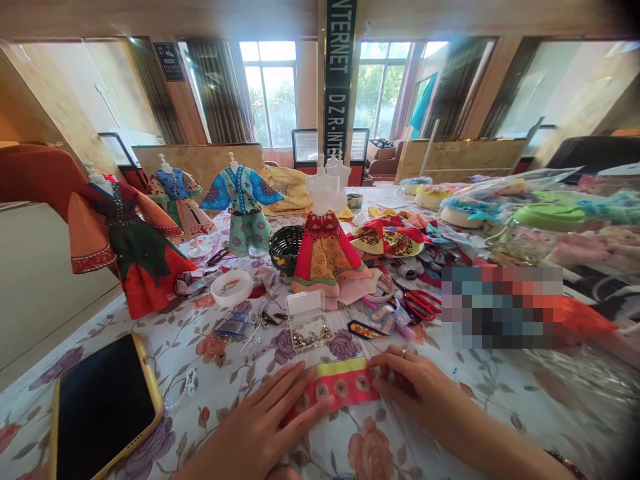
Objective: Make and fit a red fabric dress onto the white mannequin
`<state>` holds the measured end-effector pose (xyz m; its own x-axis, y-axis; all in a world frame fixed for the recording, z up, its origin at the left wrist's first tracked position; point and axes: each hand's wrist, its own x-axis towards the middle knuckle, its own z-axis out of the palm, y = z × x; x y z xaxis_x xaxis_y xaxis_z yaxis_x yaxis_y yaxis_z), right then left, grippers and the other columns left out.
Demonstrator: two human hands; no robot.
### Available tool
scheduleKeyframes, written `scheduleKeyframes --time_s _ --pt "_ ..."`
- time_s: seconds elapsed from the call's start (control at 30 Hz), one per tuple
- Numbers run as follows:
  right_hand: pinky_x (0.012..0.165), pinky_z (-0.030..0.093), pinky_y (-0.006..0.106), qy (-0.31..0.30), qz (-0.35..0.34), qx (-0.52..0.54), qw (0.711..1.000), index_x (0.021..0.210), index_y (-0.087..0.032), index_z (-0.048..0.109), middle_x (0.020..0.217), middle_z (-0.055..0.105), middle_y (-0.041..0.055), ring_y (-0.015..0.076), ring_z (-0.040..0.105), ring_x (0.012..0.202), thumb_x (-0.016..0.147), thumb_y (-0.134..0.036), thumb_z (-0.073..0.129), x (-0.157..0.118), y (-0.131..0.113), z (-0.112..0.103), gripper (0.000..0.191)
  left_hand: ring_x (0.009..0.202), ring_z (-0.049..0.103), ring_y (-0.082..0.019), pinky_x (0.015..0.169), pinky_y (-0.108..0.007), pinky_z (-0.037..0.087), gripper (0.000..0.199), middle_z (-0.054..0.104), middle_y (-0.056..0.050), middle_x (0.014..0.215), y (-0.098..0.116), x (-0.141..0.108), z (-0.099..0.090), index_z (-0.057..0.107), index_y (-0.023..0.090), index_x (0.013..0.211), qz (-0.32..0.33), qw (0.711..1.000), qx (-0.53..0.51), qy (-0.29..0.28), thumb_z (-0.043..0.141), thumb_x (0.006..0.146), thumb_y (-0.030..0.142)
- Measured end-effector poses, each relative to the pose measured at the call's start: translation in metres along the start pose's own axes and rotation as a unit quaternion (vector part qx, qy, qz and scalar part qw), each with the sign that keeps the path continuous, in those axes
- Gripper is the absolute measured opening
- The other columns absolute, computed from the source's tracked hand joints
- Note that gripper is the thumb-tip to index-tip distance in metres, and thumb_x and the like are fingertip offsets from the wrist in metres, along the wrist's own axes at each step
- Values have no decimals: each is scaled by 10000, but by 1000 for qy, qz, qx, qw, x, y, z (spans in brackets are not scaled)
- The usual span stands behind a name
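Far left, doll-size dress in red, dark green and orange cloth (145,247) on a small stand; in front of it, black-screened phone in a yellow case (103,407), flat on the table with white floral cloth (175,347). Dark rectangular wall plaque (169,61) above, lettering too small to read. Next, my left hand (270,417): palm down, fingers extended and slightly spread, lying over the left end of the fabric strip, not clenched. Just beyond the strip, open clear plastic box of small gold-coloured pieces (310,332).

Red-pink fabric strip with yellow-green top edge (345,387) lies on the table between my hands, near the edge closest to me; a row of round pale medallions with dark centres runs along the red part, left end covered by my fingers. Behind, tall black column sign with white letters (339,87), cut off at top, reads "NTERNET | DZR-INTE".

My right hand (420,387) comes in from lower right, fingers bent, fingertips touching the strip's right end; can't tell if pinching or just pressing. Ring on one finger, dark bracelet at the wrist. Red-handled scissors (423,303) lie beyond it.
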<state>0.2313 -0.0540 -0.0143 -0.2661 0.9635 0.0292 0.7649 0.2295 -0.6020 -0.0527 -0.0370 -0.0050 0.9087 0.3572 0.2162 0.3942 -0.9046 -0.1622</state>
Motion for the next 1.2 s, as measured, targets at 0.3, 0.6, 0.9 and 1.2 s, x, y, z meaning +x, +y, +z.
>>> scheduleKeyframes --time_s 0.3,0.6,0.9,1.2 --pt "716 471 326 9 21 -9 1000 1105 -212 655 970 623 75 187 599 779 929 -316 457 -1 5 13 284 1044 632 -192 892 -301 537 323 665 -61 1158 9 -3 6 598 212 1180 -209 968 -75 116 435 940 355" --pt "635 432 291 41 10 25 999 942 -205 680 838 634 58 169 584 692 916 -298 415 4 10 16 283 1004 600 -257 902 -454 493 230 650 -83 1046 9 1 17 678 195 998 -437 863 -235 93 550 807 179" --pt "558 375 276 26 27 0 999 1045 -213 636 820 620 37 148 518 579 887 -316 456 15 9 15 261 875 561 -248 797 -375 437 54 610 -78 870 2 11 -9 578 168 715 -497 805 -323 18 547 727 125" --pt "584 364 273 31 10 45 998 780 -207 549 654 562 7 163 515 613 828 -249 470 19 4 2 101 695 537 -184 655 -285 376 60 579 -12 685 -3 8 -22 513 179 694 -482 747 -456 40 516 744 213"
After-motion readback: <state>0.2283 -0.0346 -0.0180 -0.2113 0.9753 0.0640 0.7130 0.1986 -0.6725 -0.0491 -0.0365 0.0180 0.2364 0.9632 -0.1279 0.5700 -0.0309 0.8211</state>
